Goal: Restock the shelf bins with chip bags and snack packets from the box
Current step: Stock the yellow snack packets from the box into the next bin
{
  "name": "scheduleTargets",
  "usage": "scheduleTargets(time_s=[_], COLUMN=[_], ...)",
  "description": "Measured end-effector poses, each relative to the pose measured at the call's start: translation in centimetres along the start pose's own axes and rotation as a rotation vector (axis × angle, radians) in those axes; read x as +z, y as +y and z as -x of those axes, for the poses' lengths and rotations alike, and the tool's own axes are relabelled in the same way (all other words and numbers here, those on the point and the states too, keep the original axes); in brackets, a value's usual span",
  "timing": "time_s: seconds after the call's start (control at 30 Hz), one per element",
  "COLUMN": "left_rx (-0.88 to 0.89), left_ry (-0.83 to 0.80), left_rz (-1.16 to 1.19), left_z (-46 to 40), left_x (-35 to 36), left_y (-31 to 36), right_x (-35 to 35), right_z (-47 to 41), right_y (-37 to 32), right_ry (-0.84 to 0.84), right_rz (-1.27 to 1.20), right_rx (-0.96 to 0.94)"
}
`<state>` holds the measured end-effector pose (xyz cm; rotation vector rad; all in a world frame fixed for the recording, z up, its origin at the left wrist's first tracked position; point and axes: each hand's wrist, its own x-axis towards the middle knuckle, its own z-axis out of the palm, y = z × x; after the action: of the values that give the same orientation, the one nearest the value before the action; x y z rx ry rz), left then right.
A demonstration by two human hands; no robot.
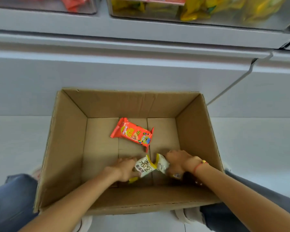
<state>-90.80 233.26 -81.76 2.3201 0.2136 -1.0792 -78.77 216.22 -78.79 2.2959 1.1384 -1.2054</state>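
The white shelf unit (124, 47) fills the top of the view, with two clear bins on it: the left bin (45, 7) shows something red, the right bin (149, 12) holds yellow bags. Below it sits the open cardboard box (70, 139), nearly emptied.

On the box floor lies a red chip bag (132, 133), untouched, its long axis running diagonally from the far left toward the near right, printed face up.

Nearer the person, both hands are down in the box. The left hand (124, 169) has its fingers curled round a white snack packet (145, 166), which tilts with its top end toward the far right. The right hand (176, 160) grips a second white packet (161, 163), just beside the first and apparently touching it; how that one points is hard to read.

To do this step well, the person should probably hold each packet by its body rather than a corner, lift both clear of the box wall, then come back for the red bag.
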Motion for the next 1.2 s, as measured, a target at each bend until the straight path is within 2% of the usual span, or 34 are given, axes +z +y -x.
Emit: scheduleTargets(time_s=[0.1,0.23,0.33,0.43,0.5,0.57,0.67,0.77,0.87,0.93,0.97,1.03,1.13,1.2], left_rx=[-0.031,0.007,0.076,0.178,0.269,0.355,0.433,0.530,0.599,0.625,0.644,0.695,0.699,0.692], left_ry=[-0.015,-0.003,0.101,0.282,0.414,0.545,0.761,0.957,1.166,1.266,1.272,1.185,1.106,1.134], left_rz=[0.379,0.629,0.834,1.085,1.161,1.155,1.055,0.926,0.709,0.722,0.823,1.040,1.102,1.104], left_z=[1.9,6.2,9.4,12.5,14.8,17.3,20.0,22.2,24.4,25.6,26.0,26.1,25.3,24.7], left_x=[-3.0,-7.5,-10.3,-12.9,-14.6,-16.3,-18.5,-21.0,-24.2,-26.4,-27.4,-29.1,-30.6,-31.4], left_y=[-1.4,-0.6,1.0,3.1,4.8,6.5,8.7,10.3,11.2,12.1,12.6,13.8,15.2,15.8], right_x=[-2.6,-6.9,-10.7,-14.2,-16.8,-19.3,-22.4,-24.7,-26.4,-27.2,-27.6,-28.0,-28.6,-29.0], right_z=[0.7,3.0,6.6,10.2,13.1,16.1,20.0,22.8,24.4,25.2,25.4,25.6,25.1,25.1], right_y=[0.3,-0.5,-2.1,-3.1,-3.7,-4.5,-5.6,-6.0,-5.4,-4.8,-4.6,-4.5,-4.2,-3.9], right_ry=[0.088,0.252,0.357,0.363,0.373,0.406,0.478,0.618,0.782,0.821,0.805,0.766,0.732,0.714], right_rz=[-0.376,-1.023,-1.354,-1.579,-1.632,-1.555,-1.319,-1.247,-1.310,-1.452,-1.530,-1.700,-1.843,-1.890], right_rx=[0.080,0.000,-0.116,-0.286,-0.397,-0.445,-0.476,-0.476,-0.436,-0.463,-0.504,-0.588,-0.657,-0.671])
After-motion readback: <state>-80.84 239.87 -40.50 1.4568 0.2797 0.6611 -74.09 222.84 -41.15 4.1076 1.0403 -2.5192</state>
